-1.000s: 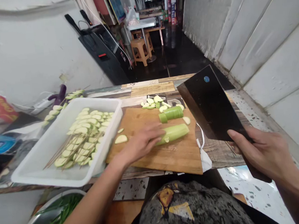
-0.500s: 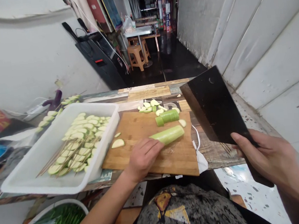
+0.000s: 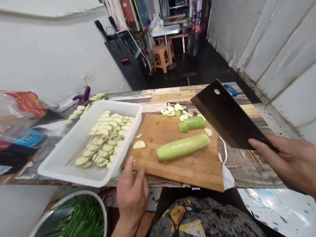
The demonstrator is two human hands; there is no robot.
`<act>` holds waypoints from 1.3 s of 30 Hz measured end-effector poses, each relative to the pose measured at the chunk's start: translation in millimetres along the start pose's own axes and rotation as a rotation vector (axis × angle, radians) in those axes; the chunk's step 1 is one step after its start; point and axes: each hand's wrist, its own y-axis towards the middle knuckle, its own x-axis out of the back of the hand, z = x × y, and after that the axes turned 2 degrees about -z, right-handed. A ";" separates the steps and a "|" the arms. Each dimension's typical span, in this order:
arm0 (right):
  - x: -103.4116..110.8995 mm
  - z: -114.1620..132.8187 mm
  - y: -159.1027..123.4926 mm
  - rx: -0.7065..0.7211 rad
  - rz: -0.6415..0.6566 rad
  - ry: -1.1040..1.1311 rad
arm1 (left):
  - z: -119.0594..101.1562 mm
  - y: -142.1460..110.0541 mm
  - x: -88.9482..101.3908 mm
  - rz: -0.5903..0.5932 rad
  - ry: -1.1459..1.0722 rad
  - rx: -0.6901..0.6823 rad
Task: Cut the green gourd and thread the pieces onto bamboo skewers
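A bag (image 3: 5, 117), cut off, has contents hard to make out; a bowl (image 3: 42, 232), also cut off, holds greens (image 3: 79, 227), a tray (image 3: 60, 158) skewered slices (image 3: 104, 132). The left hand (image 3: 132, 190), empty and spread, is at the corner of the board (image 3: 179, 172), contact unclear; the squash (image 3: 184, 146) lies on the board, and the right hand (image 3: 291, 158) grips the cleaver (image 3: 226, 116), partly covering it.

Finding bare board (image 3: 184, 171) in front of the long vegetable (image 3: 183, 147); meeting the tub (image 3: 97, 178) at left, loose slices (image 3: 139, 145) beside it, green chunks (image 3: 193, 123) behind, the knife (image 3: 225, 114) at right
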 end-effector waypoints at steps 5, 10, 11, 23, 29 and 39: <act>1.1 9.8 6.2 0.067 0.012 -0.019 | -53.7 54.7 -15.1 0.004 0.059 -0.108; 3.3 7.3 6.9 0.102 0.055 -0.022 | -79.8 89.8 -46.0 0.283 0.054 -0.180; 3.7 5.5 7.1 0.111 0.068 -0.023 | -76.5 90.8 -50.5 0.311 0.054 -0.210; -6.8 38.1 24.0 0.150 0.393 0.034 | -43.8 67.2 -58.6 0.171 -0.124 -0.420; -6.2 45.9 21.9 0.209 0.511 -0.007 | -52.1 50.7 -55.5 0.001 -0.105 -0.270; -3.6 49.8 23.6 0.283 0.493 -0.002 | -49.2 43.0 -58.9 0.009 -0.259 -0.287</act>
